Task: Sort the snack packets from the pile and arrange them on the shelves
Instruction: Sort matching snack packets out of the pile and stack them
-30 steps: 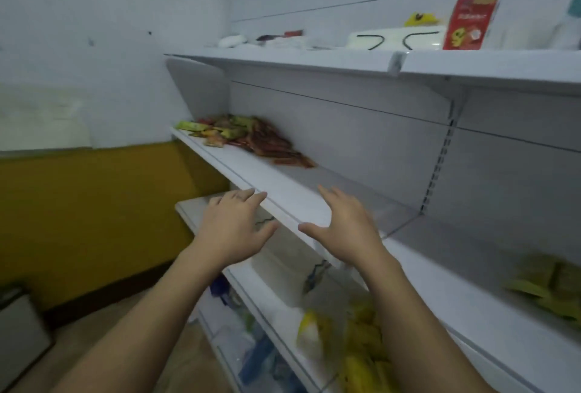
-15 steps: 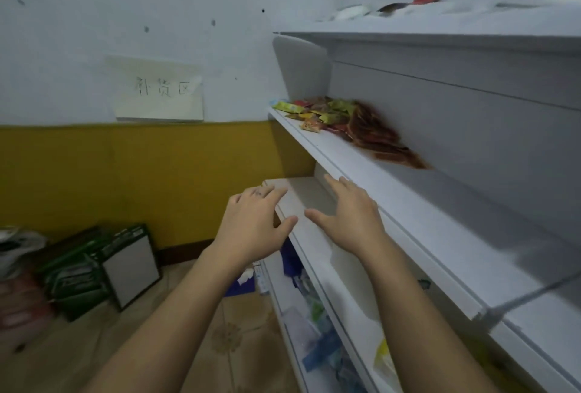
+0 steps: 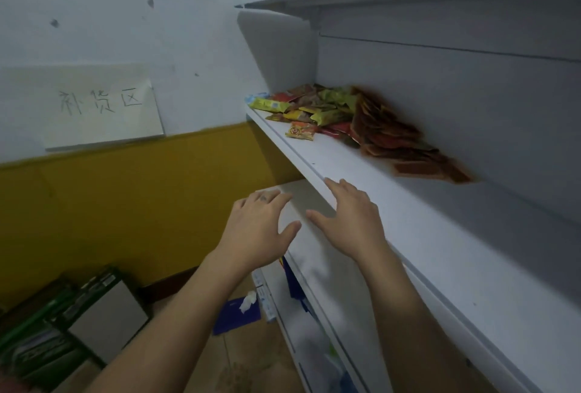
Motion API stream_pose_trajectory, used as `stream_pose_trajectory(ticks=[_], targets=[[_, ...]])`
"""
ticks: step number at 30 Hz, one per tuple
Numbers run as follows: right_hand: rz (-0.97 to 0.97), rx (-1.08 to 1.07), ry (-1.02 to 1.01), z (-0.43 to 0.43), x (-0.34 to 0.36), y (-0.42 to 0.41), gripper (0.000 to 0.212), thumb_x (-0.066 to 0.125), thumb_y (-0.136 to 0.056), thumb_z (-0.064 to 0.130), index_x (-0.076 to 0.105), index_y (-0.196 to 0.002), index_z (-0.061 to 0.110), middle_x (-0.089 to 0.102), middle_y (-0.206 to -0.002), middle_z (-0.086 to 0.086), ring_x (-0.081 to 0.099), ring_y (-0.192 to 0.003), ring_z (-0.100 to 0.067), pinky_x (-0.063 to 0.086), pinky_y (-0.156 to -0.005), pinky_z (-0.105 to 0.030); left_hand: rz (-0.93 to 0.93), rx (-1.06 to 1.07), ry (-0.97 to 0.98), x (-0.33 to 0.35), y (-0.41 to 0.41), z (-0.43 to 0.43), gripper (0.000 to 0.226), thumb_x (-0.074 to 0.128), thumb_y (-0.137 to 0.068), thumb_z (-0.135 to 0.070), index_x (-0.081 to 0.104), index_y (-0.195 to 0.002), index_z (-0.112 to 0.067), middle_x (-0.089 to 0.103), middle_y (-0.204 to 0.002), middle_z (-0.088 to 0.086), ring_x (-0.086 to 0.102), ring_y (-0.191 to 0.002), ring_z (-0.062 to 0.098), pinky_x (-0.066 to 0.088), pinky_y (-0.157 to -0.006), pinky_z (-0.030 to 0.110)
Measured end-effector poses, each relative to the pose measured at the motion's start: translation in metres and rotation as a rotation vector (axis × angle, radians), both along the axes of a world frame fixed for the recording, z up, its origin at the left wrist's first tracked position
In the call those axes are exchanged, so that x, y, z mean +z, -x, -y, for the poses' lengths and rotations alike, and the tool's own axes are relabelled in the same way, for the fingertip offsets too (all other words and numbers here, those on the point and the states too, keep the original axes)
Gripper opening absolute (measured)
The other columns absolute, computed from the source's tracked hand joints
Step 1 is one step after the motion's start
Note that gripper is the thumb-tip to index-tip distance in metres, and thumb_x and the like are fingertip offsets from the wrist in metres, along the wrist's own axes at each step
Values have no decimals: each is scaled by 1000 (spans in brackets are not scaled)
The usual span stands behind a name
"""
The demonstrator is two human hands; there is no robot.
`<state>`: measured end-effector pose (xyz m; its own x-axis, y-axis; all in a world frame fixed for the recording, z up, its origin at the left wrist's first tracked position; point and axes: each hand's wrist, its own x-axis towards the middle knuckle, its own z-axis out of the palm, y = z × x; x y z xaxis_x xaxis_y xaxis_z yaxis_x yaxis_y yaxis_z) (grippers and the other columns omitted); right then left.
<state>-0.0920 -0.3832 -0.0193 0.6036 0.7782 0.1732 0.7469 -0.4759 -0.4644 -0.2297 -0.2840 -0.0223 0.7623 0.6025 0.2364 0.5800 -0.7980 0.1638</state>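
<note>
Pile: the snack packets (image 3: 345,122) lie in a mixed heap at the far left end of the middle shelf (image 3: 424,251), against its back panel. Green and yellow ones are on the left and a fan of brown-red ones is on the right.
Loose packet: one small orange packet (image 3: 300,132) lies just in front of the heap, near the shelf edge.
Right hand: the right hand (image 3: 349,219) is spread and holds nothing. Its fingers reach over the front edge of the middle shelf; whether they touch it, I cannot tell.
Left hand: the left hand (image 3: 257,229) is also spread and holds nothing, just beside the right one, in front of the lower shelf (image 3: 314,270).
Change: in the last second the view turned to the left, so the heap now looks nearer and larger. Both hands kept the same spread pose and took nothing.
Meaning: I judge that the person is approaching the heap and sorting has not begun; the heap is still out of reach.
Around: a paper sign (image 3: 100,109) hangs on the wall, and boxes (image 3: 63,323) stand on the floor.
</note>
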Motion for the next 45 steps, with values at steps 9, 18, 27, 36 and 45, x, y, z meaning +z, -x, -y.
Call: stream_pose_trajectory(ticks=[9, 18, 27, 36, 45], targets=[[6, -13, -5, -89, 7, -61, 75, 57, -91, 56, 27, -153, 27, 25, -160, -5, 23, -146, -25, 23, -116, -41, 0, -58, -34, 9, -73, -94, 60, 43, -96, -57, 34, -150, -31, 38, -155, -5, 31, -142, 17, 26, -113, 38], [64, -116, 41, -159, 1, -109, 74, 58, -88, 57, 32, -152, 29, 30, -159, -3, 25, -146, -23, 25, -117, -41, 50, -165, -8, 5, -131, -181, 62, 45, -96, -57, 34, -150, -30, 38, -155, -4, 30, -143, 17, 25, -114, 38], [75, -271, 183, -262, 16, -161, 60, 62, -89, 49, 45, -143, 29, 51, -144, 1, 47, -131, -21, 41, -102, -35, 49, -371, 53, -12, -214, -315, 61, 48, -94, -57, 38, -147, -30, 45, -149, -2, 38, -136, 22, 35, -108, 42], [21, -483, 82, -330, -2, -184, 26, 51, -95, 39, 69, -113, 34, 73, -100, 3, 64, -99, -19, 46, -75, -30, 1, -512, 117, -27, -282, -380, 35, 37, -97, -57, 58, -112, -33, 55, -117, -1, 49, -113, 23, 38, -92, 38], [-52, -557, -106, -361, -18, -182, 35, 52, -95, 24, 57, -129, 28, 70, -112, -1, 61, -106, -23, 47, -83, -33, 173, -535, 224, -56, -284, -386, 47, 20, -86, -47, 56, -112, -33, 50, -118, -8, 42, -113, 17, 26, -91, 32]])
